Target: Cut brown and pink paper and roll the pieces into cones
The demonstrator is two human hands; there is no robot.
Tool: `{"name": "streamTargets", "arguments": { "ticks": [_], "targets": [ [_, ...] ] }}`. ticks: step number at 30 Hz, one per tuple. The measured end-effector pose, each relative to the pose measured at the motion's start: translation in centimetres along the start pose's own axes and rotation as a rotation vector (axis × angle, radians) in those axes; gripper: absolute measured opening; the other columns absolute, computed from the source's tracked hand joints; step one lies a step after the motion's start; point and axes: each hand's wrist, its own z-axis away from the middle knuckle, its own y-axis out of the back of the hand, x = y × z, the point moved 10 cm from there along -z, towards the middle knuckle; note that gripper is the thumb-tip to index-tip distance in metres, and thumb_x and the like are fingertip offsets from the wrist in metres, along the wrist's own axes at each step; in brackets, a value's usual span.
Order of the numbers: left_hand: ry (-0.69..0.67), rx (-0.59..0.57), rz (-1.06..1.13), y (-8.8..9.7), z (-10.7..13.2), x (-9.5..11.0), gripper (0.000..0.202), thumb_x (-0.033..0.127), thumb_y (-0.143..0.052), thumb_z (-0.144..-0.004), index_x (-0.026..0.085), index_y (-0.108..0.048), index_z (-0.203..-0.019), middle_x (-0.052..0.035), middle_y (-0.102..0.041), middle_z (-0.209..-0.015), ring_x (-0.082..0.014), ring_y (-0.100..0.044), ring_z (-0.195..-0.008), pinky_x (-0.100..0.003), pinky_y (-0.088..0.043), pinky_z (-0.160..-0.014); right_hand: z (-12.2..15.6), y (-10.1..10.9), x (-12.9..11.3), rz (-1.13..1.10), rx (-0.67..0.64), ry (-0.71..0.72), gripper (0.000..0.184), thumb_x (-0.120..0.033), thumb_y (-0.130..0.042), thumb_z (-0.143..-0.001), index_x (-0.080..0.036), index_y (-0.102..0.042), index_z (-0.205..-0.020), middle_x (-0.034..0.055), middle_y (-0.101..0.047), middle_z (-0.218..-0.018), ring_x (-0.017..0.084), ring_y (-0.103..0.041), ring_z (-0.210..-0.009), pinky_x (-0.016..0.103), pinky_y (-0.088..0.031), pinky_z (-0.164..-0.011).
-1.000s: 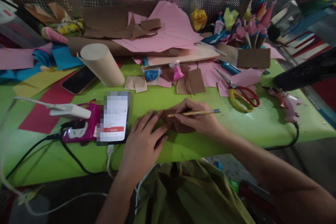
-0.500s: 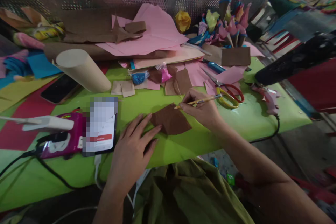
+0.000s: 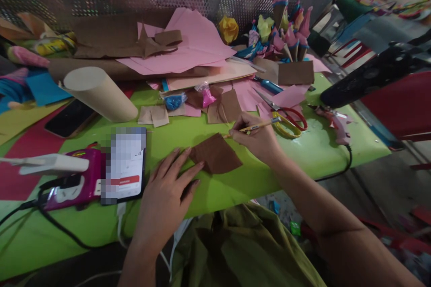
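Observation:
A brown paper piece [image 3: 215,154] lies flat on the green table [image 3: 256,175]. My left hand [image 3: 166,193] rests open with its fingers spread, the fingertips pressing on the paper's left edge. My right hand [image 3: 257,139] is closed around a pencil [image 3: 256,126], whose tip touches the paper's upper right corner.
A phone [image 3: 126,166] leans on a pink device [image 3: 72,186] at the left. Near it stand a beige paper cone [image 3: 99,92] and a dark phone [image 3: 69,119]. Scissors [image 3: 286,119] and a glue gun [image 3: 335,121] lie to the right. Pink and brown sheets [image 3: 191,49] pile up at the back.
My right hand has lifted off the brown paper and moved to its upper right corner with the pencil. The paper now shows fully. My head turned right, shifting everything leftward.

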Motion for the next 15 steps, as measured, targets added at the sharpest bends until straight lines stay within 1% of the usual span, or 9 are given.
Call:
{"name": "streamTargets", "arguments": {
  "ticks": [3, 6, 8, 11, 15],
  "targets": [
    [-0.005, -0.004, -0.001, 0.0, 0.0, 0.0, 0.039, 0.025, -0.050, -0.098, 0.032, -0.064, -0.133, -0.0042, -0.055, -0.152, -0.0323, -0.047, -0.141, -0.057, -0.051, -0.105, 0.0, 0.2, -0.5, -0.033, 0.008, 0.030, 0.013, -0.019, -0.061, -0.071, -0.021, -0.051, -0.063, -0.0033, -0.054, -0.059, 0.012, -0.047, -0.058, 0.026, -0.032, -0.055],
    [0.007, -0.014, 0.008, 0.0, 0.0, 0.1, 0.039, 0.027, -0.050, -0.098, 0.031, -0.064, -0.134, -0.0052, -0.054, -0.152, -0.0324, -0.047, -0.142, -0.057, -0.049, -0.107, 0.3, -0.3, -1.3, -0.118, -0.024, 0.060, 0.014, -0.022, -0.063, -0.074, -0.021, -0.053, -0.064, -0.0026, -0.057, -0.061, 0.013, -0.049, -0.059, 0.026, -0.034, -0.054],
    [0.012, -0.021, 0.015, 0.0, 0.0, 0.3, 0.039, 0.029, -0.050, -0.098, 0.031, -0.064, -0.134, -0.0058, -0.055, -0.152, -0.0324, -0.046, -0.142, -0.057, -0.048, -0.109, 0.6, -1.3, -1.8, -0.170, -0.093, 0.056, 0.015, -0.025, -0.065, -0.075, -0.021, -0.055, -0.066, -0.0019, -0.058, -0.062, 0.012, -0.050, -0.059, 0.025, -0.035, -0.054],
    [0.016, -0.027, 0.018, 0.1, 0.0, 0.5, 0.040, 0.029, -0.049, -0.099, 0.032, -0.063, -0.136, -0.0066, -0.055, -0.151, -0.0329, -0.046, -0.142, -0.058, -0.047, -0.109, 1.4, -3.6, -2.2, -0.207, -0.242, 0.041, 0.016, -0.026, -0.068, -0.077, -0.020, -0.057, -0.068, -0.0011, -0.061, -0.063, 0.012, -0.052, -0.058, 0.024, -0.038, -0.053],
    [0.019, -0.023, 0.018, 0.2, -0.1, 0.6, 0.037, 0.030, -0.051, -0.099, 0.032, -0.067, -0.131, -0.0078, -0.056, -0.150, -0.0335, -0.047, -0.142, -0.057, -0.047, -0.109, 2.6, -6.0, -2.0, -0.260, -0.393, 0.003, 0.017, -0.030, -0.069, -0.081, -0.020, -0.058, -0.073, 0.0005, -0.064, -0.066, 0.013, -0.056, -0.059, 0.023, -0.041, -0.051]
  ]
}}
